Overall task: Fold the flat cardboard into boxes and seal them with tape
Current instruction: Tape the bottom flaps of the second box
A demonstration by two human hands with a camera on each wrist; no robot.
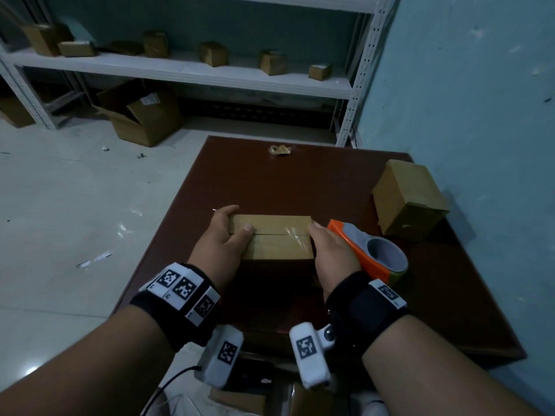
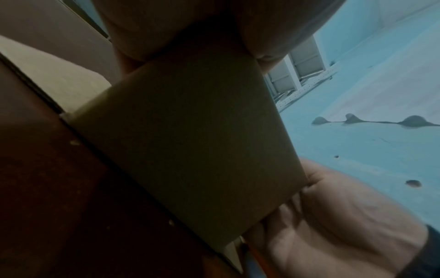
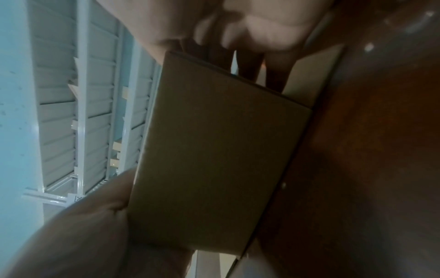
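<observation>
We see a small brown cardboard box (image 1: 271, 237) standing on the dark reddish-brown wooden table (image 1: 270, 178), its two top flaps closed along a middle seam with clear glossy tape (image 1: 292, 231) across the right part of it. The left hand (image 1: 223, 235) grips the box's left end, thumb laid on top by the seam and fingers curled over the far edge; their tips are hidden behind the box. The right hand (image 1: 329, 250) presses the right end, thumb tip on the top corner where the tape runs; its other fingers go down the side out of sight, so we cannot tell how they lie. Just beside that hand lies an orange and grey tape dispenser (image 1: 369, 250), partly covered by the wrist. We cannot tell whether the tape strip is still joined to it.

Both wrist views are dim and show little beyond a plain box wall (image 2: 190, 135) (image 3: 214, 159) with blurred fingers at its edges.

A second sealed brown cardboard box (image 1: 410, 201) sits tilted near the table's right edge, and a crumpled scrap of tape (image 1: 279, 150) lies at the far edge. Behind, a white metal shelf (image 1: 192, 70) carries several small boxes, too dark to make out.
</observation>
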